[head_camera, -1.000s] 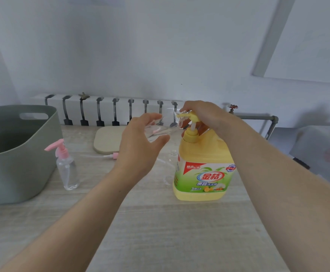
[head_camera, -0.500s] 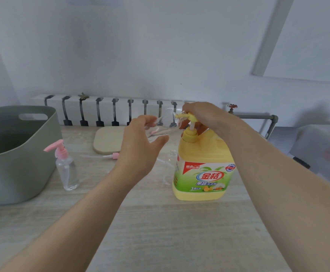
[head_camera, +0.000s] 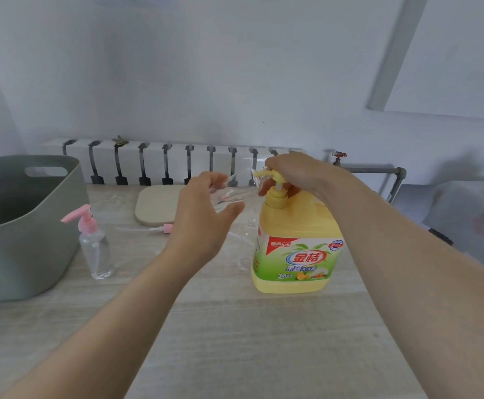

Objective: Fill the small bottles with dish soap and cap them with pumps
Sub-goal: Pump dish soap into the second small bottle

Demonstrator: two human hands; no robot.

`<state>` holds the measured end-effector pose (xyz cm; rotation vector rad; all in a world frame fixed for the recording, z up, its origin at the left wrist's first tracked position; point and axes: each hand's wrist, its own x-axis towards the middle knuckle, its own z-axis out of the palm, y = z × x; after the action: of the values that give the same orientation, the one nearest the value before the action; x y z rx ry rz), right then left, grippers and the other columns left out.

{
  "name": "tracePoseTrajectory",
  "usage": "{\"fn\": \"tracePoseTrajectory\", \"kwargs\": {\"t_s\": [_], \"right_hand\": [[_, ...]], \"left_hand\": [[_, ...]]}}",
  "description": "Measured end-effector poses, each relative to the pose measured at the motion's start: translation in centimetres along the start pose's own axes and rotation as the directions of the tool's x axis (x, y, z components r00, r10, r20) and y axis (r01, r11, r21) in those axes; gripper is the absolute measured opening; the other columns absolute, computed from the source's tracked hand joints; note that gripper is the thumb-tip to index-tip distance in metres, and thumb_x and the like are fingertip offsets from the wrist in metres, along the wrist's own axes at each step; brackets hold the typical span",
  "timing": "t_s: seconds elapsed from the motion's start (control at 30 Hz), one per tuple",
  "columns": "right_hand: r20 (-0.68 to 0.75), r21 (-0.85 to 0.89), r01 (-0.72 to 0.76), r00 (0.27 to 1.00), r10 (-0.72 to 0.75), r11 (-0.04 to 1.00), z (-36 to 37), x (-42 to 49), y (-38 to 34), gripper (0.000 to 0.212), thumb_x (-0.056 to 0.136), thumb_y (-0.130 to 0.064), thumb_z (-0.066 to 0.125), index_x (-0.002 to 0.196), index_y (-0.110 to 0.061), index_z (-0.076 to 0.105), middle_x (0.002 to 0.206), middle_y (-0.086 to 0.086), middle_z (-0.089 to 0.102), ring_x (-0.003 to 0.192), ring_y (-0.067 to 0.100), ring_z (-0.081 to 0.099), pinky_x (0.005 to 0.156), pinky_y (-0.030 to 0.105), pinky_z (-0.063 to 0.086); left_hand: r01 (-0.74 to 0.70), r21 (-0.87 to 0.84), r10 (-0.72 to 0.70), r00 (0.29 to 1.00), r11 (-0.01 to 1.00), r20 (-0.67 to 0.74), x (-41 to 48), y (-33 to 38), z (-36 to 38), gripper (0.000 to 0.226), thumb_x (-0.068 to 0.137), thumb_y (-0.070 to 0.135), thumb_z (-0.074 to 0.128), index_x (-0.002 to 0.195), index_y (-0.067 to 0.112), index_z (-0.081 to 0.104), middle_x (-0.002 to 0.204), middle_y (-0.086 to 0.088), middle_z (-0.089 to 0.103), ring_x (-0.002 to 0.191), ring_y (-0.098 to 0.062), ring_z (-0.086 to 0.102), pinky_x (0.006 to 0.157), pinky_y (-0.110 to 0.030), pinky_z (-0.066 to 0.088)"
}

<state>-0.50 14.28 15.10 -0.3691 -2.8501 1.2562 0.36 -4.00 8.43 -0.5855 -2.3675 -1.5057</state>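
Observation:
A big yellow dish soap bottle (head_camera: pixel 295 254) stands right of the middle of the table. My right hand (head_camera: pixel 301 171) lies curled over its yellow pump head (head_camera: pixel 266 174), with the thumb under the nozzle. My left hand (head_camera: pixel 203 220) holds a small clear bottle (head_camera: pixel 229 194) tilted, its mouth at the nozzle tip. At the left a second small bottle (head_camera: pixel 95 249) stands upright, capped with a pink pump. A loose pink pump (head_camera: pixel 164 228) with its tube lies flat behind my left hand. Another clear open bottle (head_camera: pixel 248 243) shows partly at the left side of the soap bottle.
A grey-green plastic basket (head_camera: pixel 33 226) fills the left edge of the table. A beige board (head_camera: pixel 154 205) lies at the back, in front of a white radiator (head_camera: pixel 160 162). A grey pipe (head_camera: pixel 379 171) runs at the back right.
Hardly anything differs. Both hands stay at the pump nozzle, and the small clear bottle has shifted only slightly.

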Motion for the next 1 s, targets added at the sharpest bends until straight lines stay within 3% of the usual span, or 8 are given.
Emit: {"fn": "tracePoseTrajectory", "kwargs": {"t_s": [0.2,0.37,0.5,0.63,0.7,0.8,0.9,1.0], "right_hand": [[-0.043,0.087,0.025,0.999,-0.021,0.996,-0.6,-0.7,-0.3,0.023,0.09,-0.043,0.046,0.087,-0.023,0.058,0.051,-0.009,0.067,0.061,0.012,0.058,0.055,0.025,0.043],[-0.034,0.171,0.04,0.999,-0.035,0.985,-0.8,-1.0,-0.4,0.043,0.089,-0.052,0.041,0.111,-0.02,0.058,0.06,-0.006,0.071,0.068,0.021,0.066,0.065,0.031,0.051],[-0.026,0.192,0.059,0.998,-0.055,0.98,-0.8,-1.2,-0.5,0.037,0.09,-0.054,0.04,0.103,-0.025,0.057,0.07,-0.003,0.074,0.079,0.027,0.069,0.07,0.031,0.052],[-0.061,0.164,0.06,0.997,-0.05,0.985,-0.6,-1.2,-0.4,0.031,0.09,-0.053,0.04,0.101,-0.03,0.058,0.054,-0.011,0.067,0.066,0.018,0.063,0.063,0.03,0.045],[-0.066,0.158,0.042,0.997,-0.032,0.986,-0.5,-1.0,-0.5,0.03,0.088,-0.051,0.044,0.096,-0.027,0.06,0.051,-0.011,0.066,0.065,0.017,0.061,0.061,0.029,0.045],[-0.079,0.146,0.013,0.997,-0.001,0.989,-0.2,-0.7,-0.5,0.024,0.088,-0.044,0.051,0.081,-0.023,0.06,0.047,-0.01,0.064,0.051,0.009,0.059,0.05,0.021,0.045],[-0.077,0.147,0.034,0.997,-0.023,0.989,-0.2,-0.4,-0.4,0.021,0.089,-0.036,0.051,0.08,-0.02,0.061,0.046,-0.008,0.064,0.036,0.002,0.056,0.038,0.013,0.043],[-0.063,0.145,0.057,0.997,-0.048,0.988,-0.3,-0.3,-0.3,0.022,0.089,-0.033,0.047,0.082,-0.018,0.062,0.049,-0.007,0.066,0.038,0.003,0.057,0.037,0.013,0.043]], "left_hand": [[0.0,-0.023,0.0,1.0,1.0,-0.016,-0.1,0.4,-0.2,0.047,0.084,0.023,0.074,0.127,0.021,0.055,0.117,0.012,0.058,0.11,-0.008,0.054,0.096,-0.027,0.043],[-0.007,-0.027,0.006,0.999,1.0,-0.031,0.0,0.7,-0.3,0.048,0.083,0.024,0.075,0.127,0.022,0.056,0.116,0.013,0.058,0.108,-0.006,0.054,0.094,-0.027,0.043],[0.0,-0.031,-0.001,0.999,1.0,-0.034,-0.1,0.6,-0.2,0.047,0.083,0.026,0.075,0.127,0.024,0.056,0.115,0.014,0.058,0.104,-0.009,0.056,0.095,-0.03,0.045],[0.01,-0.055,-0.013,0.999,0.998,-0.041,-0.2,0.5,-0.3,0.044,0.082,0.029,0.076,0.122,0.033,0.057,0.113,0.019,0.057,0.087,-0.008,0.051,0.092,-0.034,0.049],[0.027,-0.082,-0.03,0.999,0.996,-0.042,-0.3,0.5,-0.4,0.043,0.081,0.03,0.077,0.119,0.036,0.058,0.117,0.015,0.058,0.09,-0.006,0.052,0.091,-0.031,0.049],[0.048,-0.115,-0.052,0.998,0.992,-0.031,-0.3,0.4,-0.5,0.042,0.08,0.031,0.078,0.117,0.039,0.059,0.112,0.011,0.062,0.087,0.001,0.058,0.074,-0.014,0.044],[0.06,-0.147,-0.061,0.998,0.987,-0.005,-0.2,0.5,-0.5,0.043,0.081,0.028,0.077,0.12,0.034,0.059,0.105,0.008,0.063,0.089,-0.008,0.061,0.074,-0.019,0.048],[0.056,-0.161,-0.053,0.998,0.985,0.02,-0.2,0.4,-0.4,0.045,0.085,0.026,0.074,0.126,0.029,0.056,0.113,0.007,0.06,0.092,-0.009,0.059,0.076,-0.018,0.048]]}}
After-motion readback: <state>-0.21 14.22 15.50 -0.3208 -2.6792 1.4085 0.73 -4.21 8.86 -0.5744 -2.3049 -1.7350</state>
